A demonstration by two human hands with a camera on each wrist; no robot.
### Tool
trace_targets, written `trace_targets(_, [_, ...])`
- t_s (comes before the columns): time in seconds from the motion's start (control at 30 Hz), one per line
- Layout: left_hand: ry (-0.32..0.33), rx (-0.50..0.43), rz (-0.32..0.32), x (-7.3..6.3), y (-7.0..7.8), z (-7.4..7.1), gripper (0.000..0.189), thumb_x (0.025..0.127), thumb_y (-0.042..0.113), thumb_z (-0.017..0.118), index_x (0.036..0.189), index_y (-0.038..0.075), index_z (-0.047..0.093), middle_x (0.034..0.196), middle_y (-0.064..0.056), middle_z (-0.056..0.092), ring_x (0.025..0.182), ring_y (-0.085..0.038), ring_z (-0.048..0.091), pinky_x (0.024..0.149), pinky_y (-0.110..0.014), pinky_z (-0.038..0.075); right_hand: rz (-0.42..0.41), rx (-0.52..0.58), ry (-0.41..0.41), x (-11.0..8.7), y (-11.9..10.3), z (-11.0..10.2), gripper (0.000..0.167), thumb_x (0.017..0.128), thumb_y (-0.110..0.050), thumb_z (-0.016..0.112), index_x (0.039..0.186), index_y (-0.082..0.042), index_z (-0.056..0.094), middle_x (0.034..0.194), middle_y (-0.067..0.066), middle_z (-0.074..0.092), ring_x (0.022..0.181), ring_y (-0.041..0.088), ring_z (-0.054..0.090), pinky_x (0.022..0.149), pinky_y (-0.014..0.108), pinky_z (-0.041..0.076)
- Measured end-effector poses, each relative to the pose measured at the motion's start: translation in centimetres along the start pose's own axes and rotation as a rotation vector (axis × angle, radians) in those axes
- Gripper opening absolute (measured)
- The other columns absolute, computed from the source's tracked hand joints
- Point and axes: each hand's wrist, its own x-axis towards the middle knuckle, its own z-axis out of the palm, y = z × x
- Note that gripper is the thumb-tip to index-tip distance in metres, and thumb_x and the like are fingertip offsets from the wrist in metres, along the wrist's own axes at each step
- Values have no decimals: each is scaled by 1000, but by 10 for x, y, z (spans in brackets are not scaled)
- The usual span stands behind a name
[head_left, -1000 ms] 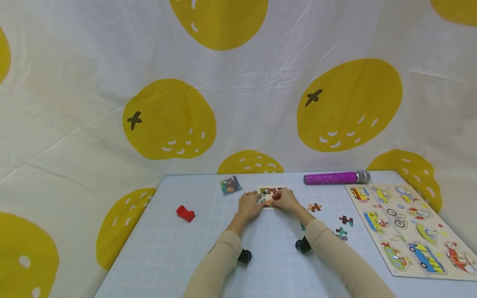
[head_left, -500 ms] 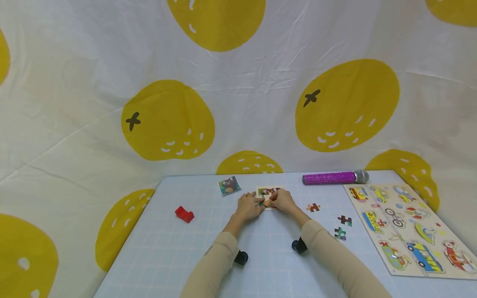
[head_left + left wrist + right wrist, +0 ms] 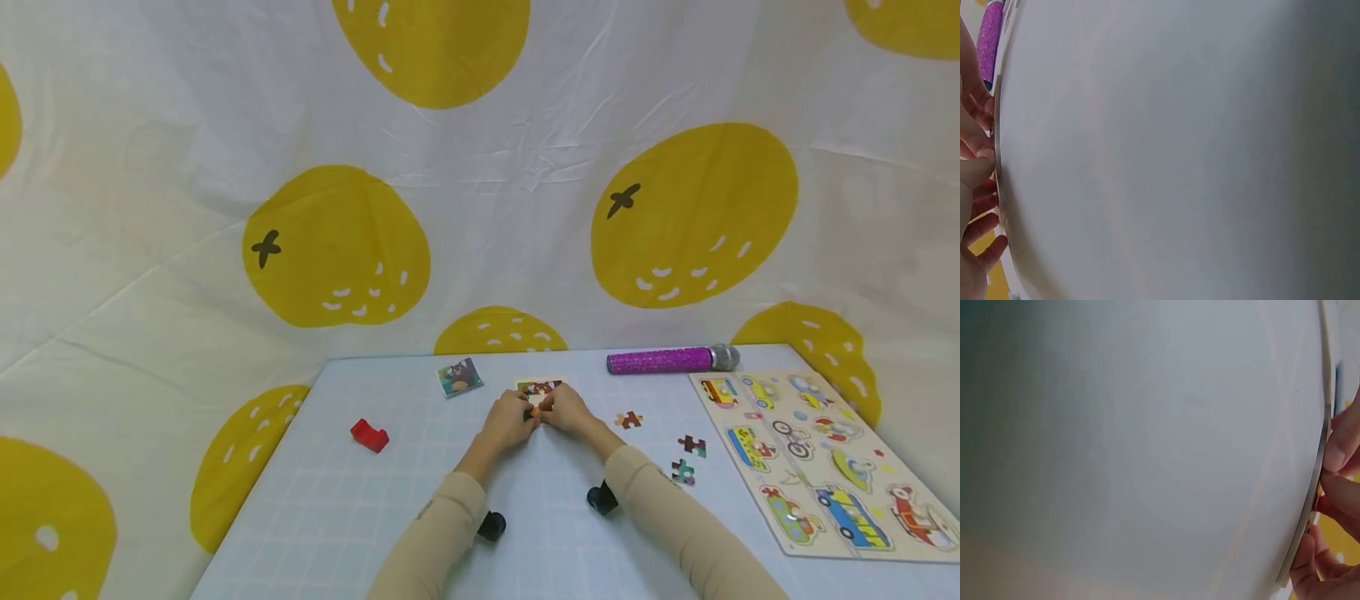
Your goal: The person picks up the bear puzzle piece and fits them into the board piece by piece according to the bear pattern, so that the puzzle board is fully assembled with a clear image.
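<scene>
In the head view both hands meet over the near side of a small picture puzzle board (image 3: 540, 387) with a pale frame. My left hand (image 3: 507, 419) bends its fingers in around a dark green puzzle piece (image 3: 528, 414). My right hand (image 3: 567, 409) pinches an orange puzzle piece (image 3: 535, 412) against it, at the fingertips. The fingers hide most of both pieces and the board's lower part. The wrist views catch the hands only at the edge, with fingers (image 3: 986, 234) by the board's thin side and a thumb (image 3: 1335, 457) near it.
Loose puzzle pieces (image 3: 628, 419) lie right of the hands, more (image 3: 683, 472) nearer the large vehicle puzzle board (image 3: 795, 442). A purple microphone (image 3: 660, 361) lies at the back. Left are a bear picture card (image 3: 459, 377) and a red block (image 3: 370, 435).
My left hand's fingers have drawn in from lying spread on the board's left side. The orange and green pieces have shifted toward me, and a pale patch shows on the board.
</scene>
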Motion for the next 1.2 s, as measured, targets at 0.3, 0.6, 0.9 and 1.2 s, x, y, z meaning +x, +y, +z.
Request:
trace_targets(0.3, [-57,-71,50,-1,-6,-2,27,82,22,72,104,6,72,109,-7,67,101,-25,57,88,-36,47,45,-1,-43,-3,-2,0,17,81,-7,72,95,3,72,75,7,63,67,16,51,61,29,44])
trace_targets(0.6, [-62,-27,43,-5,-3,0,28,87,22,68,110,6,69,116,-8,64,106,-25,55,90,-37,46,-138,-38,-40,-1,3,-1,12,81,-5,71,90,1,75,85,11,72,77,22,62,72,37,51])
trace_targets(0.9, [-84,48,34,-3,1,-4,18,87,22,67,100,10,72,111,-4,65,100,-22,56,84,-35,48,-101,-112,-75,-3,-7,-8,7,78,-1,71,84,1,75,81,9,71,84,26,61,78,40,49])
trace_targets(1.2, [-71,78,-14,-7,6,-1,20,88,23,66,102,10,72,118,-6,60,110,-22,54,87,-38,48,-52,-222,-211,-8,-9,-12,17,85,-10,68,100,-7,75,101,16,69,91,34,59,82,51,49])
